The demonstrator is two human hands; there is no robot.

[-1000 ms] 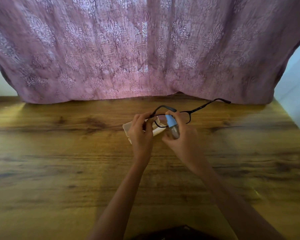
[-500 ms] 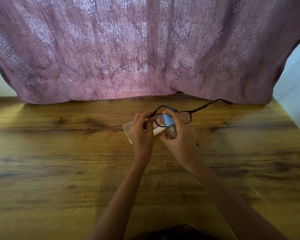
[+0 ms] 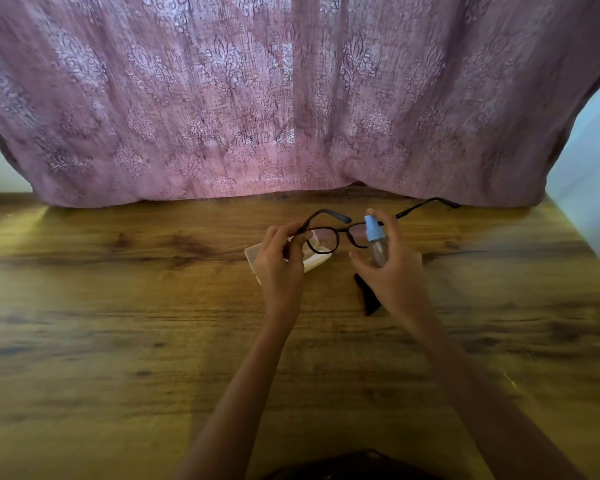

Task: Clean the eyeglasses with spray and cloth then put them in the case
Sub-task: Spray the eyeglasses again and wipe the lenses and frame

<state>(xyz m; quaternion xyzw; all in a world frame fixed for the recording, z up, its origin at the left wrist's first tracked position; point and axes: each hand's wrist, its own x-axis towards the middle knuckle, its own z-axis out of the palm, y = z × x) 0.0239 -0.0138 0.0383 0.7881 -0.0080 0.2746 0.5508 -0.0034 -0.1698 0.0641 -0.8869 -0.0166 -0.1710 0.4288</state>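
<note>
Black-framed eyeglasses (image 3: 340,230) with both arms unfolded hang above the wooden table (image 3: 118,323). My left hand (image 3: 279,265) pinches their left corner. My right hand (image 3: 392,271) grips a small clear spray bottle with a blue cap (image 3: 374,239), held upright just in front of the right lens, with a finger over the cap. A white open case (image 3: 317,256) lies on the table under the glasses, partly hidden by my left hand. A dark cloth (image 3: 368,296) shows on the table beneath my right hand, mostly covered by it.
A pink patterned curtain (image 3: 291,98) hangs behind the table's far edge. A pale wall (image 3: 593,161) shows at the right. Something dark (image 3: 354,465) sits at the table's near edge.
My right hand with the spray bottle has shifted right, from the left lens to the right lens. The dark cloth beneath it is now uncovered. My left hand holds the glasses steady.
</note>
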